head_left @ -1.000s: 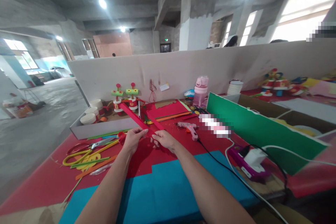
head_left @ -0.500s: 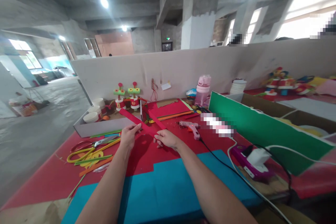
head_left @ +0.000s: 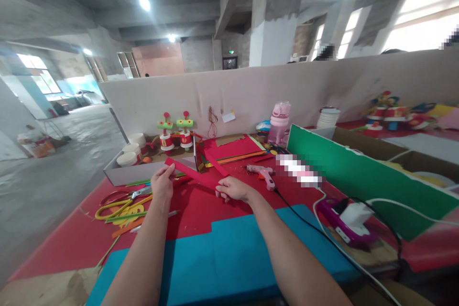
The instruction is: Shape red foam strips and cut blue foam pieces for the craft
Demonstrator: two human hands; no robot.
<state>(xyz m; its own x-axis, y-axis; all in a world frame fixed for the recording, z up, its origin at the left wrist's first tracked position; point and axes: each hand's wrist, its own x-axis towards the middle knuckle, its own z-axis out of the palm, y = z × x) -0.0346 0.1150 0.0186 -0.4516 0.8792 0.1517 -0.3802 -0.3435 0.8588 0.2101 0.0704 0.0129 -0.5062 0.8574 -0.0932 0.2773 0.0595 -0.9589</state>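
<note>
Because it slants across the gap between the two hands, the red strip (head_left: 193, 175) has its long axis running from ten o'clock at its far end to four o'clock at its near end. Its far end lies at the left hand (head_left: 163, 184), thumb and fingers pinched on the near edge there. Its near end lies at the right hand (head_left: 232, 189), whose fingers are closed on it. From the right hand, then, most of the strip's length points toward ten o'clock. A second red strip (head_left: 217, 165) runs from that same grip toward eleven o'clock, so the two spread like a V; whether they are one folded piece I cannot tell. The right hand is the nearer one to this second length.

Farther out, a pink glue gun (head_left: 267, 180) rests at two o'clock from the right hand, and scissors (head_left: 141, 192) lie at eight o'clock from the left. Two small figures (head_left: 185, 139) stand around twelve to one o'clock from the left hand, and a blue sheet (head_left: 233, 258) spreads at six o'clock from the right.
</note>
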